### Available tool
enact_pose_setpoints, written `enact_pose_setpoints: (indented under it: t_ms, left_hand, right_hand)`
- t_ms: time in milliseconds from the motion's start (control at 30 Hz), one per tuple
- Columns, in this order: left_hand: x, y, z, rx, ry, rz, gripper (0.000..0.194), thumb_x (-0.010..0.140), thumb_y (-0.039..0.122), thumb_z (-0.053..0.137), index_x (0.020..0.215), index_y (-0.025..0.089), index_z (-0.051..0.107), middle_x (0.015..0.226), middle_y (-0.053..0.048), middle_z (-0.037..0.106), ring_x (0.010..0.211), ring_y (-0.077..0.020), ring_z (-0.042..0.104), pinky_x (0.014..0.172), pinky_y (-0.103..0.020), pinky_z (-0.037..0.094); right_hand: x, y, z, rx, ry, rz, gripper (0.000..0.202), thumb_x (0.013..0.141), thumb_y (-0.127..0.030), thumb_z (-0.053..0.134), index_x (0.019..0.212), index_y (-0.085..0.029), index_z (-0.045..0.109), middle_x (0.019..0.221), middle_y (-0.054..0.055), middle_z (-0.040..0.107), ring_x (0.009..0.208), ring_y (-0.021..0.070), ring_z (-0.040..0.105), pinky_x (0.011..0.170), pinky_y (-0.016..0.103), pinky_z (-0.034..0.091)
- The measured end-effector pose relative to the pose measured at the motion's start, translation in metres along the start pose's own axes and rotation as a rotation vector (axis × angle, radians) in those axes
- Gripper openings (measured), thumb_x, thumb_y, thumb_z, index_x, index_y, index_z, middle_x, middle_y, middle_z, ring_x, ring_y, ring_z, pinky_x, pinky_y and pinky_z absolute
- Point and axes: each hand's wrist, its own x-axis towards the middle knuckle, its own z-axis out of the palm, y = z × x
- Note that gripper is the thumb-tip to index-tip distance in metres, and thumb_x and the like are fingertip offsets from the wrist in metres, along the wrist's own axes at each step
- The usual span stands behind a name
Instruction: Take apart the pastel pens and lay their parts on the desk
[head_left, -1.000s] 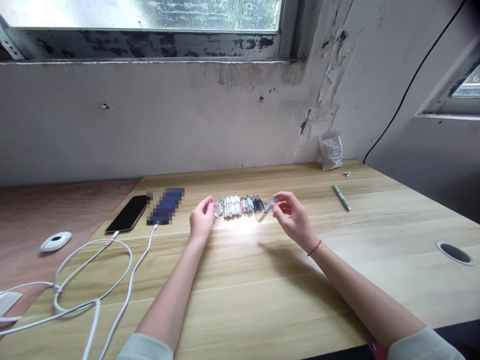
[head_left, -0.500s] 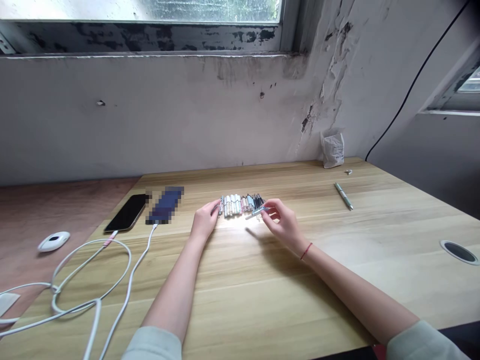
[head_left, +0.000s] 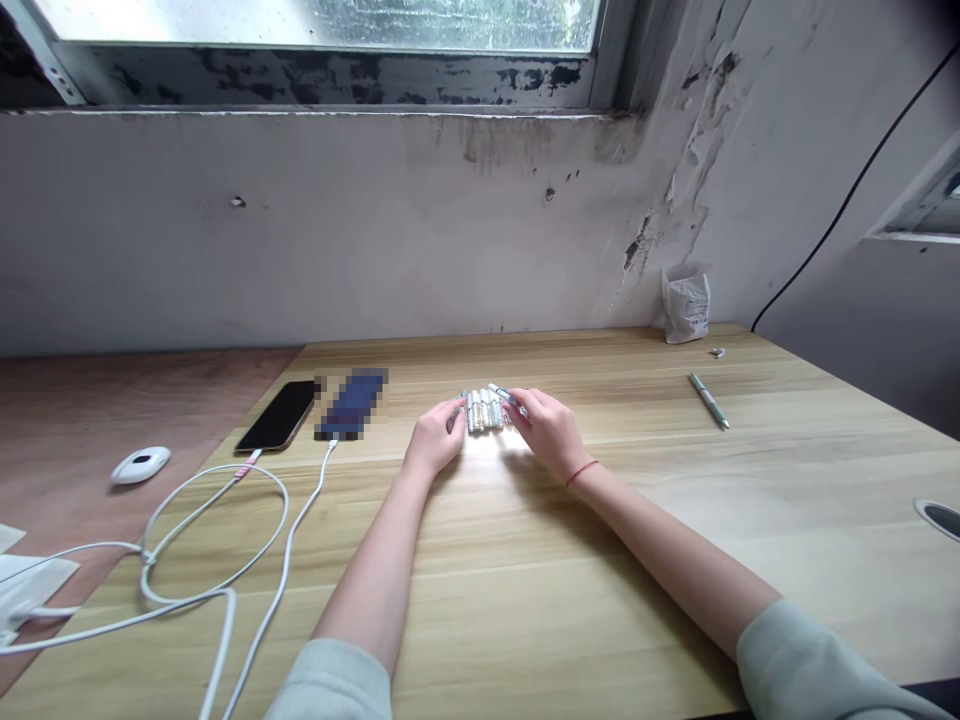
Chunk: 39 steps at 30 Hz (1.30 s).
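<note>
Several pens (head_left: pixel 484 411) lie side by side in a row on the wooden table, with pale, patterned barrels. At the row's left end is my left hand (head_left: pixel 436 437), its fingers curled in and touching the outermost pens. My right hand (head_left: pixel 553 432) pinches a light-coloured pen (head_left: pixel 504 394) over the row's right part, the pen slanting with its whitish end toward the upper left. That hand hides the right end of the row. A red string bracelet circles the right wrist.
To the left lie a black phone (head_left: pixel 279 416) and a pixelated blue phone (head_left: pixel 352 404), with white cables (head_left: pixel 282 560) looping toward me. A white oval device (head_left: pixel 141 465) sits further left. On the right are a green pen (head_left: pixel 709 401) and a white bag (head_left: pixel 685 304) against the wall.
My right hand has moved left over the row with its pen, which has turned from pointing down-left to up-left. My left hand stays at the row's left end. The view has shifted slightly left.
</note>
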Motion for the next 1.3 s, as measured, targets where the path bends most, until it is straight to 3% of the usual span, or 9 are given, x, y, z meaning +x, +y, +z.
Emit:
enact_pose_setpoints:
  t_ms: [200,567,1067,1300]
  left_hand:
    - [-0.005,0.001,0.000,0.132,-0.145,0.120,0.049,0.078,0.027,0.054,0.127,0.022,0.052,0.134,-0.004,0.050,0.133,-0.0238,0.033,0.112,-0.041,0.022]
    - [-0.005,-0.003,0.003,0.084,-0.184,0.102,0.043,0.076,0.029,0.059,0.120,0.026,0.058,0.132,-0.003,0.052,0.131,-0.0241,0.035,0.113,-0.042,0.017]
    - [-0.005,-0.005,0.002,0.081,-0.182,0.118,0.044,0.079,0.030,0.055,0.122,0.025,0.056,0.132,-0.004,0.052,0.132,-0.0238,0.034,0.113,-0.040,0.019]
    - [-0.004,-0.003,-0.003,0.146,-0.137,0.131,0.054,0.073,0.015,0.050,0.127,0.017,0.051,0.133,-0.007,0.049,0.131,-0.0245,0.034,0.110,-0.038,0.028]
  right_hand:
    - [0.000,-0.001,0.022,-0.122,-0.014,-0.011,0.024,0.093,-0.030,0.042,0.093,-0.017,0.062,0.079,0.007,0.067,0.070,0.0170,0.059,0.055,0.024,0.036]
    - [-0.002,-0.003,0.028,-0.152,-0.074,-0.071,0.021,0.091,-0.034,0.046,0.094,-0.019,0.061,0.084,0.009,0.067,0.072,0.0185,0.060,0.055,0.025,0.036]
    - [-0.005,-0.009,0.021,-0.141,-0.117,-0.111,0.020,0.091,-0.031,0.044,0.091,-0.020,0.061,0.088,0.008,0.066,0.075,0.0189,0.059,0.058,0.026,0.039]
    - [-0.016,-0.001,-0.005,0.024,-0.076,-0.031,0.018,0.089,-0.024,0.044,0.096,-0.018,0.060,0.088,0.006,0.066,0.073,0.0167,0.060,0.062,0.026,0.043]
